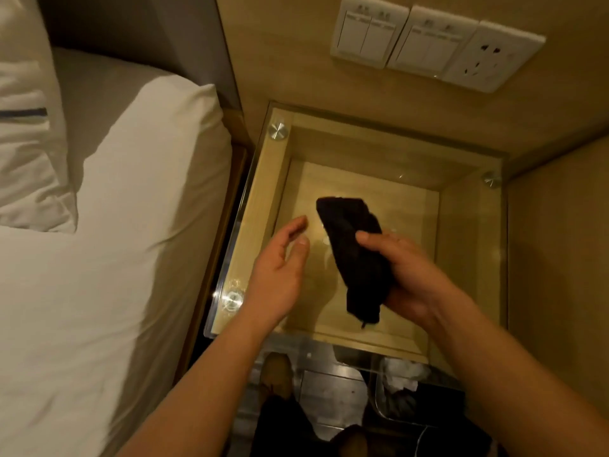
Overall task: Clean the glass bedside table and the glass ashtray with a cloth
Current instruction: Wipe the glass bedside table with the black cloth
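The glass bedside table (461,206) is a clear square pane bolted on a wooden box frame, with round metal studs at its corners. Above its middle my right hand (408,278) grips a folded dark cloth (356,255), thumb across the front, and the cloth's lower end hangs down. My left hand (280,268) hovers just left of the cloth, fingers apart and palm turned toward it, holding nothing. No glass ashtray shows on the pane; faint glints lie on the glass between my hands.
A bed (108,258) with white sheets and a pillow (29,133) runs along the left. Wall switches (395,37) and a socket (491,57) sit on the wood panel behind. My shoes (276,374) and a clear bin (405,384) with crumpled paper are below.
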Tool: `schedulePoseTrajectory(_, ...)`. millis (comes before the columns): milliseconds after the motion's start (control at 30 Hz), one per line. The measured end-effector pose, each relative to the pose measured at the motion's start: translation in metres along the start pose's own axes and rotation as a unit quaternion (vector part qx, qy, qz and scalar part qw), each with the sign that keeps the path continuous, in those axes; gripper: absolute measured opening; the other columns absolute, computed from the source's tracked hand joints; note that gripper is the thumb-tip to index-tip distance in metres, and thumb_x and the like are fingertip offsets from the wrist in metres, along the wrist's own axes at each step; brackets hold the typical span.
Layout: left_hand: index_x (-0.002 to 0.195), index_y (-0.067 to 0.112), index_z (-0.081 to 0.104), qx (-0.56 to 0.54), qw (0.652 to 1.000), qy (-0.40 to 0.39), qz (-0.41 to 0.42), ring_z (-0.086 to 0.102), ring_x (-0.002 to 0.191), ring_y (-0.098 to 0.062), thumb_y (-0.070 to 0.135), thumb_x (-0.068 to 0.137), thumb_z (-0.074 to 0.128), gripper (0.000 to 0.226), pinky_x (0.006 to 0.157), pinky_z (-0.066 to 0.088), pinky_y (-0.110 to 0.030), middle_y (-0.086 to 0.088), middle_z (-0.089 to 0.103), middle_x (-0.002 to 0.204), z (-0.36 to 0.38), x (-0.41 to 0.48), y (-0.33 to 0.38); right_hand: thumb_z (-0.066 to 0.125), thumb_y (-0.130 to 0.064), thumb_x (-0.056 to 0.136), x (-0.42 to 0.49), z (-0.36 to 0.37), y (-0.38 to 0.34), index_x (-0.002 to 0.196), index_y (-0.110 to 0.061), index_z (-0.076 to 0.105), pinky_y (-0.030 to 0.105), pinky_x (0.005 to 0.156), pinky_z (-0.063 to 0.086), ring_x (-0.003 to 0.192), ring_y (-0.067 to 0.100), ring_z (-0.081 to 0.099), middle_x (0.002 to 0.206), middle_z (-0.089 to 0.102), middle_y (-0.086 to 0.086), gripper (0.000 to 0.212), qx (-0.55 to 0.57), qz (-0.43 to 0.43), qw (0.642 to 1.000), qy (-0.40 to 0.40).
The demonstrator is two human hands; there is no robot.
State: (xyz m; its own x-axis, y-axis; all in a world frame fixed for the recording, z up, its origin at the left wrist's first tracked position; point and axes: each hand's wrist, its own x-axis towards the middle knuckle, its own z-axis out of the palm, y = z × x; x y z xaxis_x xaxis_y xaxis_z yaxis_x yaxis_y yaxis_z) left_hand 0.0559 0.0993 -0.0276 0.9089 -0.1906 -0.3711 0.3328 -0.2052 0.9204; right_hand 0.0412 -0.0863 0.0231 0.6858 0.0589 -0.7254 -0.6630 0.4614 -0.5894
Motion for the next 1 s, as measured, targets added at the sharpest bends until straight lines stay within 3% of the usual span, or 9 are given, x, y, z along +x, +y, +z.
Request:
schedulePoseTrajectory(67,0.153,0.024,0.046,0.236,0.969,0.017,0.065,0.038,0.149,-0.011,0.033,0.109,0.042,0.045,0.124,0.033,-0.041,0.005,0.048,0.157,-0.018,0.023,-0.021,0.064,-0.011,0.094,0.022,0.001,-0.032,0.099,-0.008,0.070,0.031,0.066,0.062,0.080,0.024,0.078,0.085,0.079,0.008,0.008,-0.078,-0.060,0.994,0.043)
schedulePoseTrajectory(167,0.161,0.019,0.029,0.483,0.861,-0.035,0.157,0.011,0.159,-0.017,0.041,0.108,0.029,0.057,0.129,0.011,-0.043,-0.003,0.025,0.170,-0.037,0.047,-0.052,0.069,-0.016,0.095,0.063,-0.004,-0.084,0.104,-0.018,0.070,0.042,0.083,0.063,0.090,0.025,0.077,0.098,0.078,0.007,0.009,-0.310,-0.175,0.929,0.099)
schedulePoseTrajectory(267,0.164,0.019,0.020,0.574,0.798,-0.056,0.177,0.002,0.161,-0.017,0.042,0.109,0.024,0.060,0.130,0.009,-0.045,-0.003,0.015,0.173,-0.040,0.055,-0.067,0.065,-0.020,0.098,0.111,-0.007,-0.126,0.114,-0.011,0.064,0.046,0.082,0.058,0.096,0.029,0.070,0.108,0.070,0.012,0.019,-0.563,-0.267,0.771,0.131)
schedulePoseTrajectory(367,0.164,0.018,0.020,0.581,0.793,-0.054,0.177,0.004,0.161,-0.017,0.041,0.109,0.028,0.060,0.129,0.012,-0.047,-0.002,0.014,0.172,-0.035,0.058,-0.068,0.062,-0.019,0.098,0.159,-0.006,-0.146,0.126,-0.006,0.059,0.042,0.080,0.049,0.104,0.032,0.058,0.119,0.057,0.017,0.031,-0.735,-0.341,0.564,0.156)
schedulePoseTrajectory(433,0.164,0.018,0.020,0.588,0.788,-0.052,0.175,0.004,0.161,-0.018,0.041,0.108,0.030,0.061,0.129,0.014,-0.048,-0.002,0.014,0.173,-0.035,0.059,-0.070,0.065,-0.022,0.096,0.180,-0.004,-0.143,0.134,-0.008,0.056,0.043,0.081,0.049,0.107,0.036,0.058,0.122,0.055,0.017,0.042,-0.796,-0.341,0.483,0.130)
schedulePoseTrajectory(567,0.164,0.017,0.020,0.590,0.787,-0.058,0.169,0.006,0.161,-0.019,0.040,0.107,0.031,0.063,0.128,0.017,-0.049,-0.003,0.014,0.173,-0.038,0.059,-0.071,0.063,-0.046,0.095,0.188,-0.018,-0.131,0.144,-0.015,0.053,0.041,0.087,0.052,0.114,0.032,0.059,0.130,0.057,0.011,0.060,-0.818,-0.301,0.487,0.047)
schedulePoseTrajectory(667,0.164,0.016,0.021,0.590,0.787,-0.062,0.169,0.006,0.161,-0.020,0.041,0.107,0.030,0.063,0.128,0.017,-0.049,-0.004,0.014,0.173,-0.037,0.061,-0.072,0.052,-0.051,0.097,0.191,-0.034,-0.141,0.137,-0.015,0.061,0.047,0.093,0.049,0.112,0.038,0.060,0.130,0.064,0.012,0.055,-0.823,-0.370,0.428,0.044)
schedulePoseTrajectory(800,0.163,0.015,0.025,0.591,0.786,-0.057,0.172,0.009,0.161,-0.020,0.041,0.105,0.033,0.063,0.127,0.017,-0.049,-0.005,0.016,0.172,-0.036,0.063,-0.074,0.030,-0.062,0.099,0.208,-0.036,-0.152,0.156,-0.034,0.035,0.055,0.117,0.032,0.153,0.028,0.025,0.167,0.028,-0.003,0.064,-0.867,-0.315,0.379,-0.073)
schedulePoseTrajectory(1000,0.162,0.015,0.028,0.591,0.785,-0.045,0.182,0.013,0.160,-0.021,0.039,0.105,0.033,0.063,0.127,0.019,-0.049,-0.006,0.019,0.172,-0.036,0.064,-0.074,0.021,-0.058,0.104,0.234,-0.027,-0.141,0.160,-0.039,0.019,0.049,0.119,0.030,0.159,0.023,0.009,0.172,0.010,-0.007,0.059,-0.853,-0.343,0.379,-0.106)
